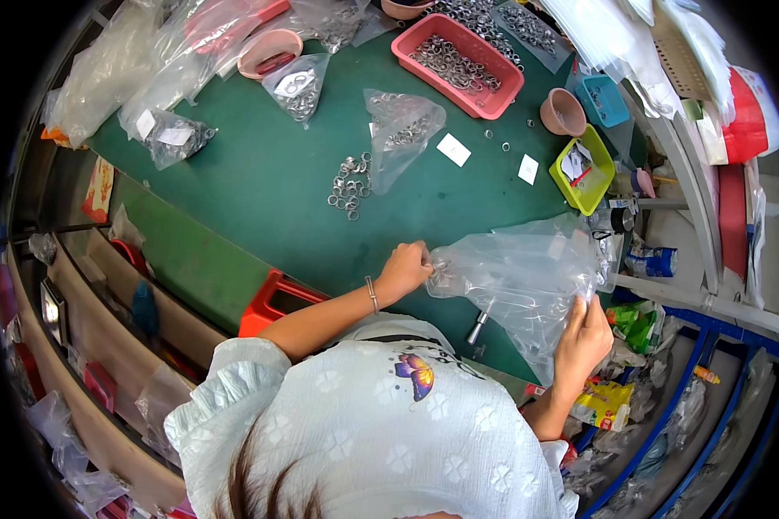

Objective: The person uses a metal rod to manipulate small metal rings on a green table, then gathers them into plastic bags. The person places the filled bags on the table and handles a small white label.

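A large clear plastic bag (524, 268) is stretched out between my hands above the near edge of the green table. My left hand (407, 272) pinches its left corner, where several small shiny metal pieces seem to be gathered. The bag's right side is gripped by my right hand (585, 333), fingers closed on the film. Beyond my left hand lies a loose pile of metal rings (351, 184). Next to the pile rests an open-mouthed clear bag of rings (402, 130). A silver metal rod (478, 328) shows below the stretched bag.
Farther off stands a pink tray of rings (459, 67). To its right are a round pink bowl (563, 112), a blue basket (602, 100) and a lime green basket (585, 173). White paper slips (453, 150) lie on the table. Filled bags (175, 138) sit at the left.
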`<move>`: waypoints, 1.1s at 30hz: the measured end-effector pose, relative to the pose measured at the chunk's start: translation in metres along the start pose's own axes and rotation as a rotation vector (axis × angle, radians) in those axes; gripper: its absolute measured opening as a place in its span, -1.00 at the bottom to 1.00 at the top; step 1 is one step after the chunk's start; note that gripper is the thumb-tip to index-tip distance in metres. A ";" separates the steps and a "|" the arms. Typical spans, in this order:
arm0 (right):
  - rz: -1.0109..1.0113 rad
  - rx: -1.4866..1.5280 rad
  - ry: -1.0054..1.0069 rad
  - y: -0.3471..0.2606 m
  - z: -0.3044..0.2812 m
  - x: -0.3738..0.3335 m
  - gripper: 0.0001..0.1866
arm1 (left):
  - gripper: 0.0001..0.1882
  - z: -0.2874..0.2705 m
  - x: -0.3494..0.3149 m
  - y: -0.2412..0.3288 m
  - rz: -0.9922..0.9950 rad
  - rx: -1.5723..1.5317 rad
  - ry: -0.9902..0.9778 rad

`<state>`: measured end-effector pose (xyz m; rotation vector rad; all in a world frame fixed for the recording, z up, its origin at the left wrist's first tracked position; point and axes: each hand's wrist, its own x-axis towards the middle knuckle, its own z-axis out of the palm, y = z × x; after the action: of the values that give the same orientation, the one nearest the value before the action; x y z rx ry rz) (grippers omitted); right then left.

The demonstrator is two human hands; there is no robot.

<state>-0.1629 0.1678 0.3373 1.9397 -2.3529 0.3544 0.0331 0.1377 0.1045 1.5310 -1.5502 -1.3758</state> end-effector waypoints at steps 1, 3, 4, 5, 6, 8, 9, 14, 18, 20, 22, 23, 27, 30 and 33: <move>-0.075 -0.009 0.005 0.011 0.011 -0.002 -0.85 | -0.86 0.001 -0.001 -0.001 0.010 0.007 0.009; 0.021 0.125 -0.033 0.030 0.017 -0.002 -0.81 | -0.85 -0.001 -0.002 0.005 -0.006 0.055 -0.003; 0.061 0.205 0.012 0.044 0.016 -0.002 -0.79 | -0.84 -0.002 -0.002 0.008 -0.016 0.074 -0.004; 0.200 0.293 0.075 0.040 0.006 0.000 -0.75 | -0.82 0.000 -0.003 0.005 -0.025 0.071 0.001; 0.194 0.330 0.130 0.052 0.007 0.000 -0.70 | -0.78 0.004 -0.003 -0.001 -0.034 0.067 0.007; 0.229 0.385 0.070 0.073 0.018 -0.004 -0.65 | -0.72 0.011 -0.004 -0.007 -0.040 0.063 0.001; 0.267 0.469 0.094 0.081 0.022 -0.005 -0.64 | -0.68 0.013 -0.005 -0.006 -0.041 0.056 0.001; 0.588 1.012 0.060 0.139 0.069 -0.020 -0.66 | -0.61 0.018 -0.012 -0.001 0.037 0.090 0.073; 0.902 1.379 0.179 0.138 0.115 -0.036 -0.67 | -0.57 0.031 -0.008 -0.025 0.110 0.084 -0.052; 0.980 1.633 0.033 0.160 0.156 -0.054 -0.65 | -0.55 0.031 -0.013 -0.025 0.160 0.089 -0.133; 0.981 2.073 -0.348 0.186 0.196 -0.073 -0.63 | -0.53 0.028 -0.018 -0.018 0.178 0.080 -0.161; 1.070 2.174 -0.290 0.172 0.210 -0.073 -0.64 | -0.53 0.026 -0.020 -0.016 0.146 0.093 -0.155; 1.108 1.907 -0.097 0.105 0.198 -0.059 -0.66 | -0.50 0.021 -0.021 -0.007 0.082 0.155 -0.147; 1.162 1.809 -0.040 0.090 0.195 -0.053 -0.66 | -0.43 0.022 -0.022 -0.004 0.086 0.183 -0.117; 1.039 1.717 -0.076 0.089 0.192 -0.054 -0.66 | -0.34 0.023 -0.019 -0.005 0.193 0.133 0.021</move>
<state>-0.2211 0.1930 0.1286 0.1664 -2.9651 2.9909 0.0182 0.1631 0.0977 1.4245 -1.7565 -1.1664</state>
